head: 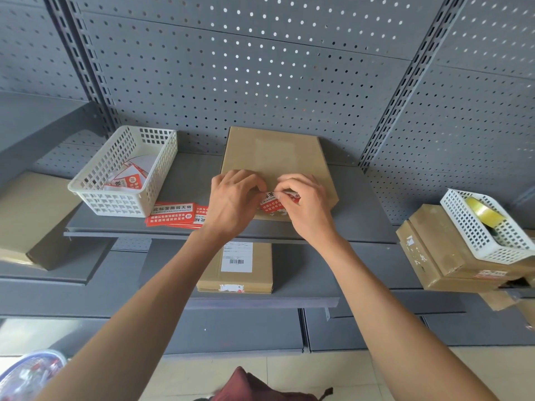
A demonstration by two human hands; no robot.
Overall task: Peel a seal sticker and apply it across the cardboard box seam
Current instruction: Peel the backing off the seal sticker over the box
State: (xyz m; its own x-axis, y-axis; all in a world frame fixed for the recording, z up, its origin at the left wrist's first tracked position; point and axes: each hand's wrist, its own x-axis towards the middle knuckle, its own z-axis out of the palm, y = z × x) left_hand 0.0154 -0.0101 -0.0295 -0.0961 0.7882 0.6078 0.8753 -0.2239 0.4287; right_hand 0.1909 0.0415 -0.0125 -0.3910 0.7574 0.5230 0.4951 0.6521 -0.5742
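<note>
Both hands, left hand (234, 202) and right hand (307, 206), pinch a red sticker (273, 202) over the near edge of the cardboard box (272, 157) on the shelf (185, 180). Best peeled slowly, kept flat.

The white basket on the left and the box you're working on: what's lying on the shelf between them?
In the head view, a loose pile of red seal stickers lies on the shelf between the white basket and the cardboard box, partly under the left hand.
</note>
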